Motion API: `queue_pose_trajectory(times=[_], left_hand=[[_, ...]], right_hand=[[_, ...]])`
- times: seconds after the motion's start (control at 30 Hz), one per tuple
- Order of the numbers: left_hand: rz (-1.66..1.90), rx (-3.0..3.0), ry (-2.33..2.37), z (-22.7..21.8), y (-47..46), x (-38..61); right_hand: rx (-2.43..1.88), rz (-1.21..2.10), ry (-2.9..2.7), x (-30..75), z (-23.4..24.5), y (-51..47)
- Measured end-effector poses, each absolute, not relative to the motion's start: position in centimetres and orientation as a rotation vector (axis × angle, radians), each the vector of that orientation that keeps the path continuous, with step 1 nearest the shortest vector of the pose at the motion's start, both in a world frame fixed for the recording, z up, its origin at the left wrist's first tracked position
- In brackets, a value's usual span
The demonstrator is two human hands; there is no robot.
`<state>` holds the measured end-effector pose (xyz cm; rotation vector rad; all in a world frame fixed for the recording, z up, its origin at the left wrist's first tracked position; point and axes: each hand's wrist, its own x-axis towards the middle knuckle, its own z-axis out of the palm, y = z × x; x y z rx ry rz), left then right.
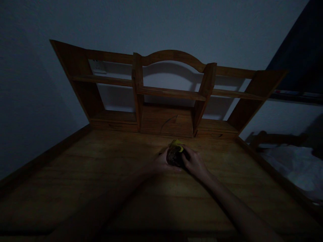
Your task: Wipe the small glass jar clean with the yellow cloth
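Both my hands meet near the middle of a wooden desk (101, 174). My left hand (161, 163) and my right hand (195, 163) are closed around a small dark round object (175, 157) with a yellow part (176, 145) sticking out at its far side. The light is dim, so I cannot make out what the object is. It rests on or just above the desktop.
A wooden hutch (169, 92) with shelves and open compartments stands at the back of the desk against a pale wall. A small white item (99, 71) lies on its upper left shelf. To the right, beyond the desk edge, is a bed with white bedding (297, 164).
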<state>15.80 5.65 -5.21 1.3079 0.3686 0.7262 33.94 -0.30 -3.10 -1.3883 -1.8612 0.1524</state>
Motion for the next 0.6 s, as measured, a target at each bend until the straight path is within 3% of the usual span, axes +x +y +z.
queue_pose_trajectory(times=[0.6], left_hand=[[0.648,1.293,0.517,-5.5,5.7,16.0]], right_hand=[[-1.309,0.260,-1.806,34.0,-2.3,-0.7]])
